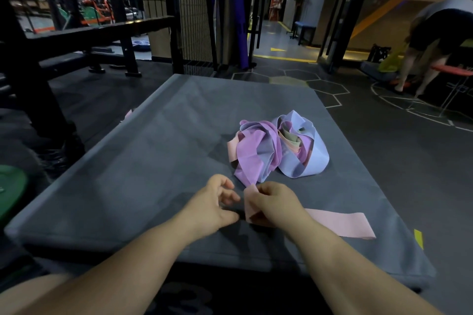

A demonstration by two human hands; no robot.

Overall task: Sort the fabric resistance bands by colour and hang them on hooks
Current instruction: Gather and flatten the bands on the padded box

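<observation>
**Pink band in hand: risks and count**

My right hand pinches one end of a pink band. The rest of the band lies flat toward the near right corner of the grey mat. My left hand is just beside that pinched end, fingers loosely apart and holding nothing.

Risks, as I judge them:
- A lilac band from the tangled pile ends right at my right fingers. If I lift carelessly it could catch and drag the pile toward the near edge.
- The pinch is on one end only, so a quick pull could slip the band free.
- The light is dim and the colours are pale. Pink and peach could easily be mis-sorted.
- No hooks are in view, so I would be carrying to a spot I cannot check from here.

Count:
- Hands: 2.
- Loose pink band: 1.
- Pile, mid-mat toward the right edge: 5 colours showing, namely lilac, pale blue, olive, peach and pink. The folds overlap, so probably 5 bands, possibly more.
- Pink scrap at the far left edge: 1.
</observation>
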